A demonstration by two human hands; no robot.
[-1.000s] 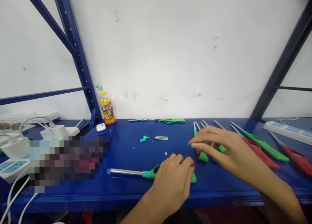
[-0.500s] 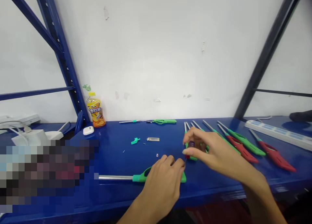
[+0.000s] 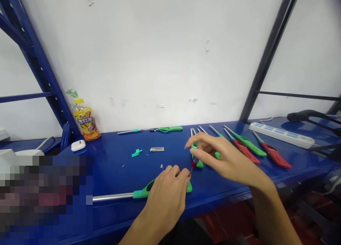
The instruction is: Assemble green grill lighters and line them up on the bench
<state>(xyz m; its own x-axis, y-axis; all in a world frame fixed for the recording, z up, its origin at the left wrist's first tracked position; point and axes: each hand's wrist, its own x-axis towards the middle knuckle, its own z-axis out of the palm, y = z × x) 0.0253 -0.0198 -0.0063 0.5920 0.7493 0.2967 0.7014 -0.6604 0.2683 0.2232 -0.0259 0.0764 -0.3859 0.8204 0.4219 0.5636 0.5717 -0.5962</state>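
A green lighter with a long metal tube [image 3: 113, 197] lies near the table's front edge. Over its handle is my left hand [image 3: 170, 188], its fingers closed and pressing it down. My right hand [image 3: 221, 154] is closed at the fingertips around the dark handle of a small screwdriver [image 3: 195, 159]. The screwdriver's shaft slants down to the lighter's handle beside my left fingertips; its tip is hidden. Behind my hands lie a teal trigger piece [image 3: 136, 153], a clear slim part [image 3: 157, 149] and a few tiny pieces.
Several green and red lighters [image 3: 275, 155] lie at the right, beside a white power strip [image 3: 282, 134]. An opened green lighter [image 3: 169, 129] lies by the wall. At the left stand a drink bottle [image 3: 86, 123] and a white earbud case [image 3: 78, 145].
The camera view has turned to the right, so everything appears shifted left. My left hand stays on the lighter, and my right hand still holds the screwdriver.
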